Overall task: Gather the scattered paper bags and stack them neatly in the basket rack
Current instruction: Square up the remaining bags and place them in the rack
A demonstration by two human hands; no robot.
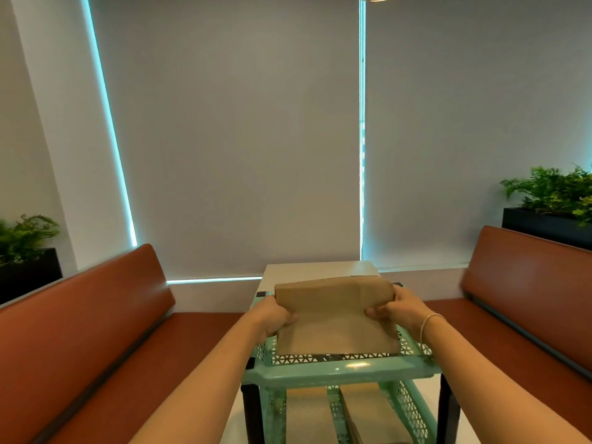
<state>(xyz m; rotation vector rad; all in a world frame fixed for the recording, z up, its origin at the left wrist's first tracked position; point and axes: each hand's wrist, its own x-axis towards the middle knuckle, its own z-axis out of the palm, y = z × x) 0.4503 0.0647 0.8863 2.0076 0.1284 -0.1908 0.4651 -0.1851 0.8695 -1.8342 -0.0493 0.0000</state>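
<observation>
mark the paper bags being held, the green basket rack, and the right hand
paper bags [336, 310]: head view, middle of front face.
green basket rack [339, 370]: head view, near top rim.
right hand [398, 310]: head view, back of hand.

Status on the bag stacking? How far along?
Done: two piles of bags already lie in the lower tier of the green rack. In hand: both hands, left and right, grip a stack of bags by its sides, its lower edge in the top basket, not yet released. Left: settle it flat. The table beyond shows no stray bags, though much is hidden.
</observation>
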